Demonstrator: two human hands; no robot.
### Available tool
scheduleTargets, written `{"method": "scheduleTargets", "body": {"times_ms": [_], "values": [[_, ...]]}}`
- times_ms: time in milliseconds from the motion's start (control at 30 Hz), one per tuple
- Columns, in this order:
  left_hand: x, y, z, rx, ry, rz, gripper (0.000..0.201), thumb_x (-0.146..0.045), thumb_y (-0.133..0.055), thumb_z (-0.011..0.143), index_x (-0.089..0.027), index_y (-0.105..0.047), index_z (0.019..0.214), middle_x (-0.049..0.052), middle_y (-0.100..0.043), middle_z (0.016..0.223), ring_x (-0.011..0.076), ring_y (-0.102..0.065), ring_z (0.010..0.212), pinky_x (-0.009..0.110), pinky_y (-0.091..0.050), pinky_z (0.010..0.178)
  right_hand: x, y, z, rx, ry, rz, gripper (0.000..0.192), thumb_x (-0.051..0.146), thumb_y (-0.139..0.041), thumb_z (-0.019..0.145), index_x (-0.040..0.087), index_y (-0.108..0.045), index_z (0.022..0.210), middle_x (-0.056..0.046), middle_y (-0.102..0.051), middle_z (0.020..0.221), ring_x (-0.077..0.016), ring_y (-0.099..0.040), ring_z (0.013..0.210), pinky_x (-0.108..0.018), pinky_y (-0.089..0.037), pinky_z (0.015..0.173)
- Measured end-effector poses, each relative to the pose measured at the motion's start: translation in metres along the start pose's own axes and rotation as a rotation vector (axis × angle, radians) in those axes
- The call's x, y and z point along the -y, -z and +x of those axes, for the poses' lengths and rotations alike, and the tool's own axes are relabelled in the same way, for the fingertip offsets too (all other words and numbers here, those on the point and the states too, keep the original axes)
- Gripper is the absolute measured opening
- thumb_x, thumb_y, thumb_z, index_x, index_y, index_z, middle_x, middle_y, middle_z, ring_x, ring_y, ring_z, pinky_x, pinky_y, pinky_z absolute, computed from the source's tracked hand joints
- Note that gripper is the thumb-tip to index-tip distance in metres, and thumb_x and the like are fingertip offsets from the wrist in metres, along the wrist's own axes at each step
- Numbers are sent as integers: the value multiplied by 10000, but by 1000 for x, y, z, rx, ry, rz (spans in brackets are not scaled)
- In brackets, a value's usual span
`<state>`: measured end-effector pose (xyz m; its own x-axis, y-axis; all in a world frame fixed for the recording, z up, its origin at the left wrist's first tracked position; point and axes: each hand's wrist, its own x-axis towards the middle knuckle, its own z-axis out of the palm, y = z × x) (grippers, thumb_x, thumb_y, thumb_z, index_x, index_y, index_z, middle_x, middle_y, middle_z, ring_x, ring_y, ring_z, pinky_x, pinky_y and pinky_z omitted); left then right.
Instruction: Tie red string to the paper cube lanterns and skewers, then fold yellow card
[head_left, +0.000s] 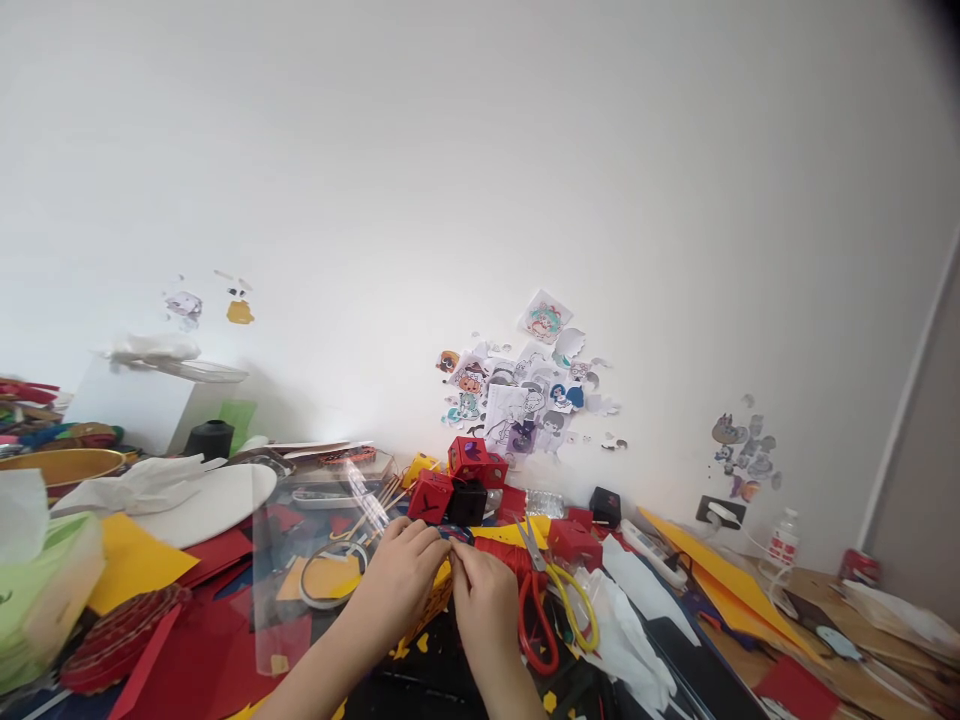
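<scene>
My left hand [405,570] and my right hand [484,590] meet in the middle of the view, fingers bent and closed. Between and below them shows a yellow piece with a dark cut-out pattern [433,604], partly hidden by my hands; it looks like paper. Both hands pinch at its upper part, though the exact fingertip contact is covered. Close to my right hand lie scissors [536,590] with one red and one yellow handle, blades pointing up. Behind it is a bundle of red cord [501,552]. Small yellow scraps [422,642] lie on the dark surface below.
Red and black cube boxes [431,497] are stacked behind my hands. A roll of tape [330,575] lies on clear plastic at left, by red paper [199,660]. A tissue pack [52,590] stands far left. Crumpled tissue [626,635] and a phone [694,665] lie right.
</scene>
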<state>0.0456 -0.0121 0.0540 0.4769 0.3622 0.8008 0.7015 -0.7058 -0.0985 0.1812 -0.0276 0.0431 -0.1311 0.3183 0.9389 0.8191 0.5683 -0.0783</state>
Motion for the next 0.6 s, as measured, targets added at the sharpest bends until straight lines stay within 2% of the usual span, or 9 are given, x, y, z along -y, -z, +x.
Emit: {"method": "scheduleTargets", "body": {"times_ms": [167, 267, 367, 600], "values": [[1, 2, 1, -34, 35, -33, 260, -113, -324, 857, -180, -562, 776, 24, -575, 710, 164, -474, 643, 319, -366, 664, 3, 3, 2, 84, -193, 253, 271, 208, -434, 855, 164, -691, 928, -75, -715, 801, -179, -671, 683, -239, -520, 632], [1, 3, 1, -47, 38, -67, 260, -120, -325, 861, -190, -567, 797, 17, -579, 715, 160, -482, 652, 314, -366, 677, 7, 6, 6, 103, -271, 344, 319, 256, -409, 871, 155, -674, 726, -37, -650, 606, -139, -585, 523, -204, -456, 489], [1, 4, 0, -27, 46, -92, 265, -124, -317, 870, -195, -570, 831, 18, -587, 728, 163, -492, 667, 313, -363, 680, 10, 8, 9, 79, -368, 390, 396, 317, -410, 872, 155, -577, 551, 2, -525, 479, -110, -463, 443, -190, -366, 404], [-1, 5, 0, 18, 83, -143, 291, -144, -288, 893, -198, -572, 864, 25, -614, 773, 173, -524, 705, 322, -372, 692, 4, 5, 10, 62, -515, 549, 323, 403, -531, 795, 137, -636, 645, -7, -550, 519, -118, -464, 459, -201, -381, 420]]}}
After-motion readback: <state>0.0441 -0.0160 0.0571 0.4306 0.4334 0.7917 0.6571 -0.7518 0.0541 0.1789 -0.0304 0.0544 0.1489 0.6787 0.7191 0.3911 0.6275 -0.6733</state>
